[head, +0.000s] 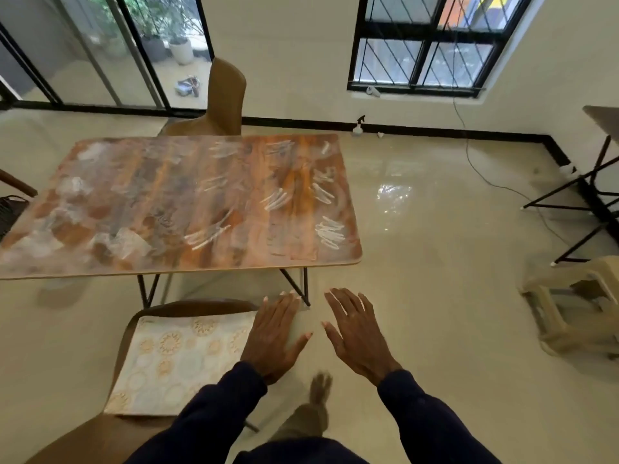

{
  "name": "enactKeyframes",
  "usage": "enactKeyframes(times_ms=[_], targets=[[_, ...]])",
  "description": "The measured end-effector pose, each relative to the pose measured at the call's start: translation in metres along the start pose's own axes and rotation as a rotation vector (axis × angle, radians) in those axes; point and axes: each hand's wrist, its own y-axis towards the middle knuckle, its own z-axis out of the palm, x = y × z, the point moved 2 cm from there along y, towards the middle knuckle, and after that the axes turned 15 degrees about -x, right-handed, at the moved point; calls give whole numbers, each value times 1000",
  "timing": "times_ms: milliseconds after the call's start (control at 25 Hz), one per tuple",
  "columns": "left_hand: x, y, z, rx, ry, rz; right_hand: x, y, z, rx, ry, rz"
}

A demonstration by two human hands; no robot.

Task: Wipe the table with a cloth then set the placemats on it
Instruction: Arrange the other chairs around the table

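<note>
At the left, sliding glass doors (pixel 100 45) fill the back wall. In front of them stands the table (pixel 181 202), its top streaked in orange, brown and white, on thin black legs. A tan chair (pixel 224 95) is at its far side. A second brown chair (pixel 100 437) stands on the near side, a little back from the table edge, and on its seat lies a pale placemat (pixel 181 360) printed with round gold and blue motifs; it may be a stack of several, but the edge is too soft to tell.

The left hand (pixel 276 336) reaches forward, palm down, fingers straight and close together, thumb spread out. It lies over the placemat's right edge and grips nothing; I cannot tell whether it touches the mat or hovers above it. Just to its right, the right hand (pixel 355 336) is also flat, palm down with fingers spread, holding nothing, above the glossy floor. Both arms wear dark blue sleeves. Below the hands a blurred foot (pixel 320 386) shows.

Farther right, a spray bottle (pixel 358 123) stands on the floor by the wall, under a black-framed window (pixel 425 45). A cream plastic stool (pixel 576 306) sits at the right edge, near the black legs of another table (pixel 599 118).
</note>
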Motion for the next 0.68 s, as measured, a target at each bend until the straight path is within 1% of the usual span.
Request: enactKeyframes(times_ms=[80,200,280,400,440,480,560,640,680], targets=[[-4,45,30,-41,17,15,-41,27,3,-13,-56,-40],[-17,118,64,-38,-61,-40,-99,73,-6,-18,-7,-6],[-24,169,87,-75,-27,16,-137,105,-10,-73,-63,-67],[-36,242,113,-51,-62,-18,-196,163,-19,-57,2,29],[-38,258,124,-46,-60,-17,-213,175,-17,-45,15,28],[-40,276,134,-76,-37,4,-231,188,-12,-74,0,-10],[-41,321,151,-81,-33,-27,-269,229,-10,-67,31,-19],[-44,363,177,-76,35,-60,-316,266,0,-20,43,-68],[-45,383,190,-101,71,-85,-338,285,4,-10,39,-96]])
